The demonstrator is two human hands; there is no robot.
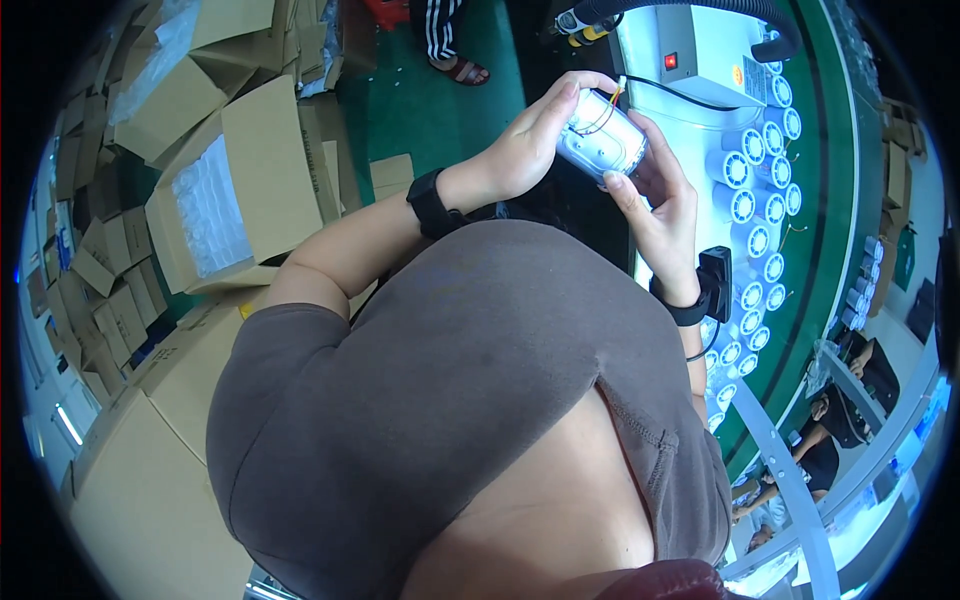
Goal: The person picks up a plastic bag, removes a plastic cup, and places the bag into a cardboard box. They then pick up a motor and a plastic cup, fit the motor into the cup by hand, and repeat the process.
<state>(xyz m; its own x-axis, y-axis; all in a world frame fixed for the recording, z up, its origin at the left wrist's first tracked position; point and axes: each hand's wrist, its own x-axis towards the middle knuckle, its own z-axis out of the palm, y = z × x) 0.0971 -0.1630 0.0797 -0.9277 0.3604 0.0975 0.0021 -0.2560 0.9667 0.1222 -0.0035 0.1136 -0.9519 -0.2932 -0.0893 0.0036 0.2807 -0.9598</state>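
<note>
Between my two hands I hold a white plastic housing [603, 140] with rounded ends and small screw holes. Thin coloured wires with a small white connector run across its upper end. My left hand [545, 125] grips the housing's upper left side, fingers curled over the top. At its lower right, my right hand [662, 190] pinches the edge with the thumb in front and the fingers behind. A dark strap circles each wrist. Right of my hands, several white cylindrical parts with round vented ends [742, 205] lie in rows on the bench.
A grey-white box-shaped device [705, 60] with a red switch stands on the bench, a black hose [770, 20] arching over it. Open cardboard boxes [215, 200] crowd the left. A person's sandalled foot [465, 72] is on the green floor ahead; other people sit at far right.
</note>
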